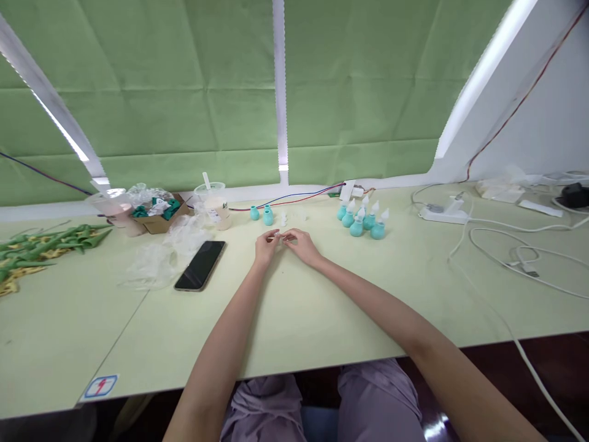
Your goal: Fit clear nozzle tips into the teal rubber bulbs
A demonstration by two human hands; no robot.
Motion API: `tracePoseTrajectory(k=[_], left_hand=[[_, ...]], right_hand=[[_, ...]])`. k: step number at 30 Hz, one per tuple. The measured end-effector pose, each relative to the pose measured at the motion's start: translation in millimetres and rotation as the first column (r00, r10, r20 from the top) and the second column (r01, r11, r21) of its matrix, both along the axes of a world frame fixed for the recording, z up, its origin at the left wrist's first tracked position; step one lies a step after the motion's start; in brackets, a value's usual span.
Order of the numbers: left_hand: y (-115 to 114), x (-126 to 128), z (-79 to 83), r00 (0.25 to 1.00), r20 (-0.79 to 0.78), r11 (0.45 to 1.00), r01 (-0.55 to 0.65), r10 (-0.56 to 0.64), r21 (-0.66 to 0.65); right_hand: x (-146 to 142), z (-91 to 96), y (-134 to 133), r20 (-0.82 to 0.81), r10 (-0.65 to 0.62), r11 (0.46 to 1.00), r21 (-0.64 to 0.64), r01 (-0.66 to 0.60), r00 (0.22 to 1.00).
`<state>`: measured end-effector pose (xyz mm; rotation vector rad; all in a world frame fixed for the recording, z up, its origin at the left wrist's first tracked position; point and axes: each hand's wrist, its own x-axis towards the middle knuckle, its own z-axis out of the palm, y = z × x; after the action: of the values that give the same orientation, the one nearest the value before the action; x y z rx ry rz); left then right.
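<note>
My left hand (265,247) and my right hand (302,245) meet over the middle of the table, fingertips pinched close together. Something small and whitish seems to sit between them, too small to name. Just beyond my fingers lie small white pieces (283,218) and a few clear ones (301,215). Behind my left hand stand small turquoise pots, one (267,216) nearer than the other (254,213). Off to the right of my right hand is a group of turquoise pots with white flame-shaped tips (356,226), all upright.
A black phone (200,266) lies left of my arms, beside crumpled plastic bags (154,264). Behind are a cup with a straw (216,209) and a cardboard box (162,222). Green and yellow pieces (50,245) lie far left. A power strip (444,213) and white cables (506,245) spread right.
</note>
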<state>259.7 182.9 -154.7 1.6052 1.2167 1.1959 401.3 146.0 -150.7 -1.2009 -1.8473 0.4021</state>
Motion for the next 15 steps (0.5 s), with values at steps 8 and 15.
tracePoseTrajectory(k=[8, 15], left_hand=[[-8, 2, 1.6, 0.997, -0.072, 0.997, -0.004, 0.010, 0.071], [-10, -3, 4.7, 0.920, -0.339, 0.936, -0.076, 0.199, 0.344]], right_hand=[[32, 1.1, 17, 0.188, -0.382, 0.917, -0.043, 0.396, 0.905], [67, 6.1, 55, 0.185, -0.548, 0.834, 0.042, 0.550, 0.816]])
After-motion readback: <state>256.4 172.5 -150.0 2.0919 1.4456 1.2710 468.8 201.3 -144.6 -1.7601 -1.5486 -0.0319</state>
